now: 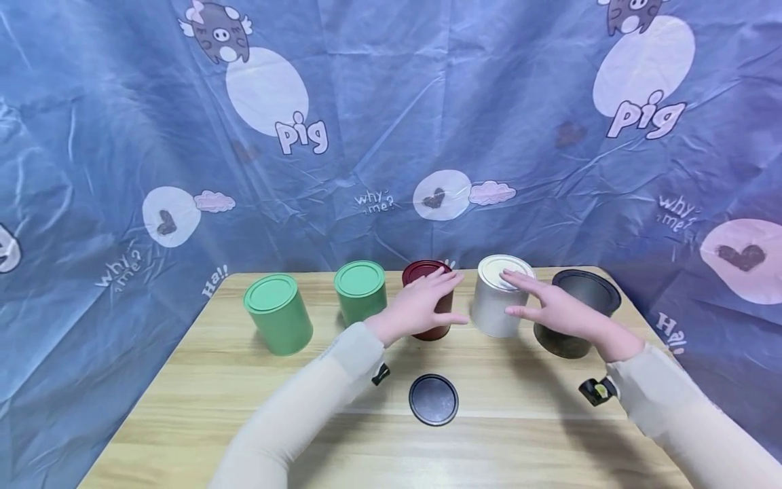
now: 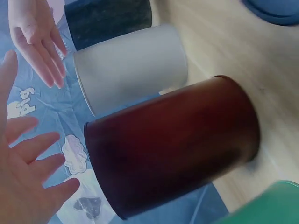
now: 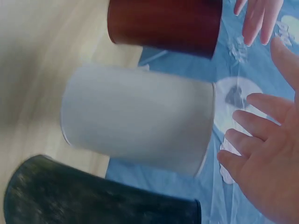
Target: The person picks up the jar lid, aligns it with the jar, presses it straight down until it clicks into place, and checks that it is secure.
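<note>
Wooden tabletop (image 1: 525, 421), pig-print backdrop | step looks like reaching in: left hand (image 1: 421, 305) by the dark red can (image 1: 427, 275), right hand (image 1: 550, 305) over the white can (image 1: 497, 299) just right of it, fingers spread, gripping nothing | next I'd guess closing on the matte, lidded white can.

My head camera looks forward and down over the whole table (image 1: 201, 407). My wrist cameras sit close, both catching the red can (image 2: 177, 149) and white can (image 3: 135, 119).
</note>
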